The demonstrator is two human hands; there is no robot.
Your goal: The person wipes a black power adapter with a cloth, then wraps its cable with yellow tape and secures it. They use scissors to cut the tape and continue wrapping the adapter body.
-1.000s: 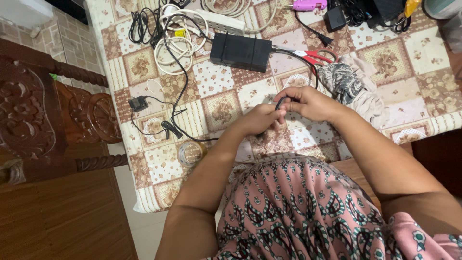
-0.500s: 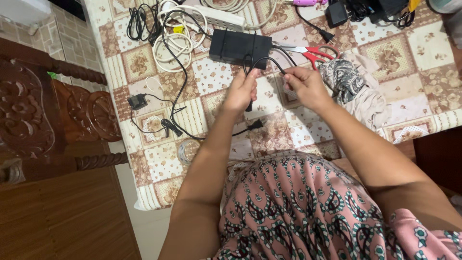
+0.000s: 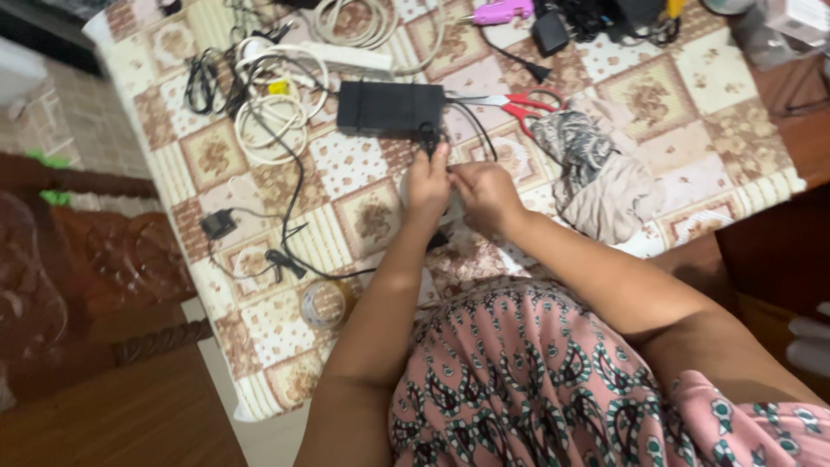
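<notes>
Both hands drawn together since earlier frame; left hand (image 3: pixel 428 183), right hand (image 3: pixel 486 195) pinch black cable (image 3: pixel 430 138) beside black adapter (image 3: pixel 390 107) on bench (image 3: pixel 692 95).

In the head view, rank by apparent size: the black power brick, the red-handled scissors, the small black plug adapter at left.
1. black power brick
2. red-handled scissors, slightly shorter and far thinner
3. small black plug adapter, clearly smallest

Soft even indoor light, slight blur
</notes>
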